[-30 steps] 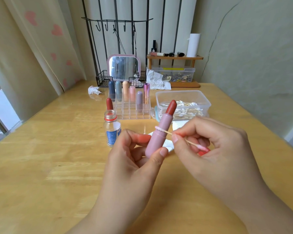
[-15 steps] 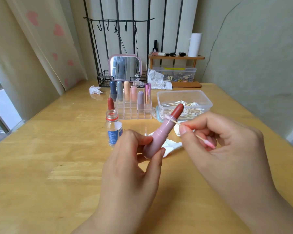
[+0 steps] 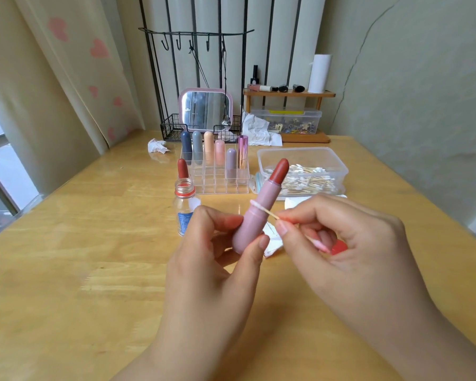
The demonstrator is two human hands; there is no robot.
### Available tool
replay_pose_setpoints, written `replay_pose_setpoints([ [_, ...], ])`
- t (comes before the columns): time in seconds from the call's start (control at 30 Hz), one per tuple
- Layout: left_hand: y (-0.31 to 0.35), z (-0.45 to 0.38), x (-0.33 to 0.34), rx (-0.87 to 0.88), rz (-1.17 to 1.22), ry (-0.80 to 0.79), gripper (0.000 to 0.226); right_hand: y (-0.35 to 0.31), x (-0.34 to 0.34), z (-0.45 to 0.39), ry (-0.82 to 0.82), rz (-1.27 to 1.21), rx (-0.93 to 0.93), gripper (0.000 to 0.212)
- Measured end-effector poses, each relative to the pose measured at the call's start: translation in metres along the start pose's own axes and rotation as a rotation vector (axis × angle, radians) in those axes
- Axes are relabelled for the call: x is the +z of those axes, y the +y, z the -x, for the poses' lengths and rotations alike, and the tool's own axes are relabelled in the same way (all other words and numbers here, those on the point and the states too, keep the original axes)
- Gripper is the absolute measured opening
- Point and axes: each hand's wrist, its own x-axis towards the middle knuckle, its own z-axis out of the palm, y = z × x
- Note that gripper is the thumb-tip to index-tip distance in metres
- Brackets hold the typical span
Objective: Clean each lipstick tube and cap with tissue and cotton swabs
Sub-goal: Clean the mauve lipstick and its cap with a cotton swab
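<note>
My left hand [image 3: 215, 259] grips a pink lipstick tube [image 3: 254, 218] by its base, tilted up to the right, its red-brown bullet [image 3: 280, 169] exposed. My right hand [image 3: 349, 243] pinches a cotton swab [image 3: 270, 213]; its white tip lies across the tube's middle, and its other tip is stained pink. A white tissue [image 3: 272, 237] lies on the table behind the tube. A clear organizer [image 3: 217, 177] holds several capped lipsticks. A clear tub [image 3: 300, 169] holds many cotton swabs.
An open small clear bottle [image 3: 186, 207] with a blue label stands left of my hands, a red lipstick [image 3: 182, 168] behind it. A crumpled tissue [image 3: 157, 145], a pink mirror [image 3: 206, 110], a wire basket and a wooden shelf sit at the table's far edge.
The swab tip slid up to the tube's collar half a second ago and is now back down at the tube's middle. My left hand still holds the tube.
</note>
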Motion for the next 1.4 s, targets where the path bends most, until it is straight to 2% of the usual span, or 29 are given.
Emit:
replay_pose_setpoints([
  [0.23,0.000,0.002,0.001,-0.140,0.317,-0.124,0.025,0.004,-0.009,-0.003,-0.020,-0.171,0.131,0.011],
  [0.4,0.001,0.000,0.002,-0.202,0.411,-0.131,0.028,0.006,-0.011,-0.005,-0.058,-0.348,0.284,0.004],
  [0.53,0.003,-0.001,0.002,-0.213,0.473,-0.171,0.031,0.004,-0.007,-0.005,-0.105,-0.450,0.310,0.012],
  [0.77,0.003,-0.002,0.002,-0.229,0.546,-0.190,0.032,0.008,-0.012,-0.009,-0.138,-0.439,0.382,0.009],
  [0.93,0.003,-0.002,0.002,-0.235,0.568,-0.219,0.036,0.004,-0.008,-0.008,-0.163,-0.497,0.366,0.011],
  [1.1,0.004,-0.002,0.002,-0.247,0.602,-0.209,0.034,0.010,-0.013,-0.010,-0.158,-0.460,0.355,0.026],
  [1.2,0.004,-0.002,0.002,-0.250,0.602,-0.216,0.034,0.009,-0.012,-0.009,-0.164,-0.469,0.372,0.018],
  [1.4,0.003,-0.002,0.003,-0.283,0.632,-0.213,0.033,0.009,-0.012,-0.010,-0.173,-0.463,0.403,0.014],
])
